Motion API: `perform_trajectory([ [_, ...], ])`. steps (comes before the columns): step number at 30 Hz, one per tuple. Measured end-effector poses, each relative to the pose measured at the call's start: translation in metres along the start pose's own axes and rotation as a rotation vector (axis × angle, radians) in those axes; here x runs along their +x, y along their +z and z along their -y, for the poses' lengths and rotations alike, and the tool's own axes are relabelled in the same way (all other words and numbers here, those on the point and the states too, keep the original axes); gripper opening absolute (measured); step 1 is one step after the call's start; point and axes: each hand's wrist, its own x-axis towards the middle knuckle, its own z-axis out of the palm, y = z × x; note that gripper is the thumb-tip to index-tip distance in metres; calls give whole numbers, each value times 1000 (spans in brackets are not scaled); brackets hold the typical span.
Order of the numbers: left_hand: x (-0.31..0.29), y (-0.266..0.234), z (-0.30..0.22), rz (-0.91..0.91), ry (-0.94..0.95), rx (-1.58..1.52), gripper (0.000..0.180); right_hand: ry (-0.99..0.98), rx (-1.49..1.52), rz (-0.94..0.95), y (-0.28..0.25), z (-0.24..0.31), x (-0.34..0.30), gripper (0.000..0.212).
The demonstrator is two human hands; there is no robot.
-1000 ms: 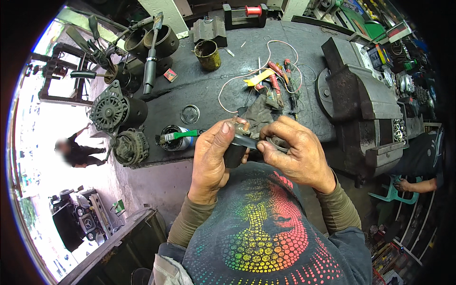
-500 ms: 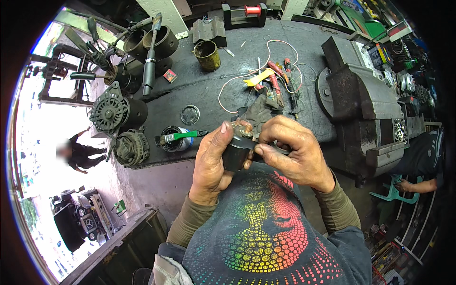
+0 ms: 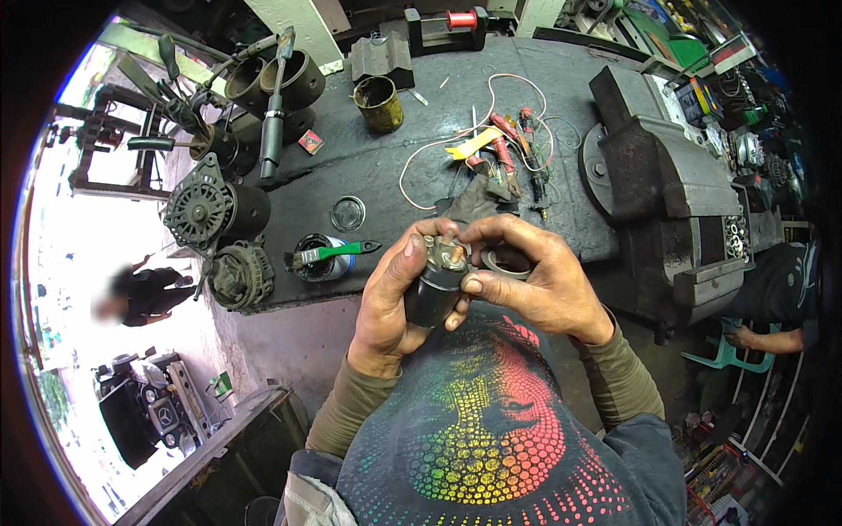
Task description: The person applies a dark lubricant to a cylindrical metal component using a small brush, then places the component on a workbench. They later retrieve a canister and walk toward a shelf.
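Both hands grip, left hand [image 3: 388, 296] a black cylinder [image 3: 431, 301], right hand [image 3: 554, 279] a grey roll [image 3: 494, 266], the can label [image 3: 346, 264] illegible.

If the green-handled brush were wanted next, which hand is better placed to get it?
Probably the left hand: the green-handled brush lies just to its left, while the right hand is farther off. The left grips a black cylinder, though.

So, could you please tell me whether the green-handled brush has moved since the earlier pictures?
No: judged against the open tin, the green-handled brush lies across it as before, bristles pointing left.
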Motion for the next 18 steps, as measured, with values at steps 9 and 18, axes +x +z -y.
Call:
perform_trajectory([
  [9,8,14,3,-318,84,399,50,-112,-423,-50,1,-13,2,35],
  [18,1,10,5,-247,79,560,46,35,-440,9,-1,-2,-6,33],
])
